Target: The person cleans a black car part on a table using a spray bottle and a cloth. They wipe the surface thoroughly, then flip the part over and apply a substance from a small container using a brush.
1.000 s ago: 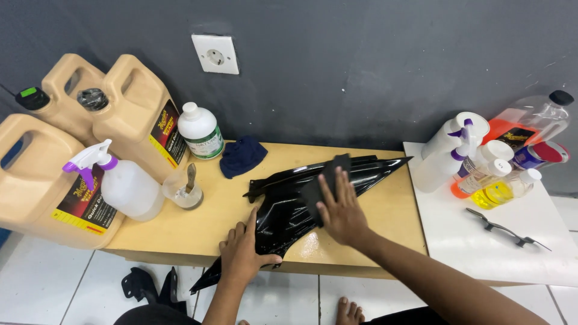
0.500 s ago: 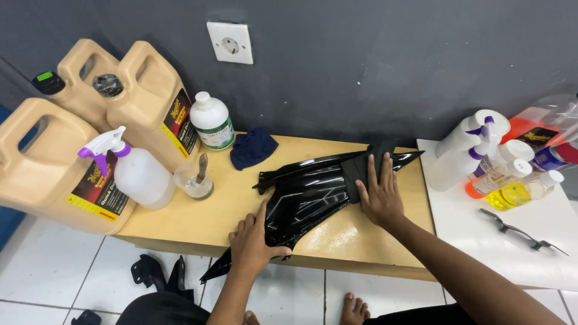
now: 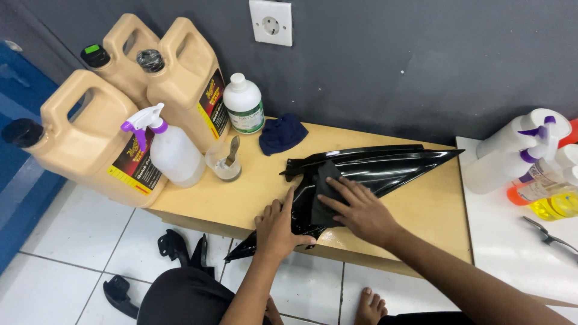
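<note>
A: What lies on the wooden table (image 3: 421, 210)?

B: A long glossy black panel (image 3: 385, 168), pointed at its right end. It lies across the middle of the table, and its lower left tip hangs over the front edge. Behind it, to the left, stand three big tan jugs (image 3: 90, 144), then a white spray bottle (image 3: 171, 150), a small white bottle (image 3: 243, 105) and a dark blue cloth (image 3: 282, 133).

A: And the hands, how are they?

B: The right hand (image 3: 361, 210) is flat, fingers a little spread, and it presses a small dark cloth (image 3: 325, 189) on the panel. The left hand (image 3: 278, 227) lies open on the left part of the panel near the table edge, fingers straight and close together; it grips nothing.

A: Something smaller nearby?

B: A clear cup with a brush (image 3: 225, 162), just beside the spray bottle.
</note>
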